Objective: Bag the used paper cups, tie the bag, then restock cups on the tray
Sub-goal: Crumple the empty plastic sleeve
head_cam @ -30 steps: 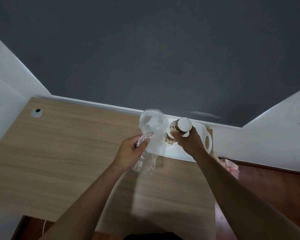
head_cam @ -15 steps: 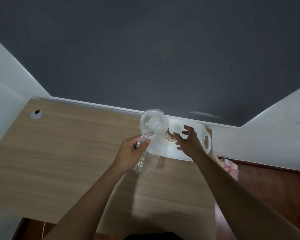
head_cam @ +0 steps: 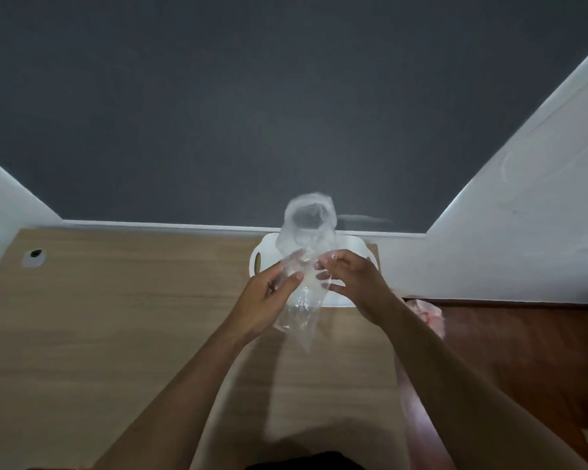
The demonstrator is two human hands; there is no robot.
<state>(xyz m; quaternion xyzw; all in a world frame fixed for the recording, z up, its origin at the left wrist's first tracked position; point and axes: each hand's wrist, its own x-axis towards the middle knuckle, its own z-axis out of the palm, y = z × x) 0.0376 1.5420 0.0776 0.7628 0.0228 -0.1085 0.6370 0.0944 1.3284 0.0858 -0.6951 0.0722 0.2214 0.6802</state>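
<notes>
I hold a clear, empty-looking plastic bag [head_cam: 308, 228] upright between both hands, above the desk's far edge. My left hand [head_cam: 269, 296] grips its left side near the middle. On the other side, the fingers of my right hand [head_cam: 350, 283] pinch the plastic. The bag's open mouth points up and away from me. Behind the bag lies a white tray [head_cam: 264, 254] with handle slots, mostly hidden by the bag and my hands. No paper cup shows in this frame.
The wooden desk [head_cam: 133, 317] has a cable hole [head_cam: 34, 255] at its far left. A dark grey wall stands behind it. On the reddish floor to the right of the desk lies a pink crumpled bag [head_cam: 426, 315].
My right hand let go of the stacked paper cups on the tray and came over to the bag. The cups, seen on the tray earlier, are out of sight now.
</notes>
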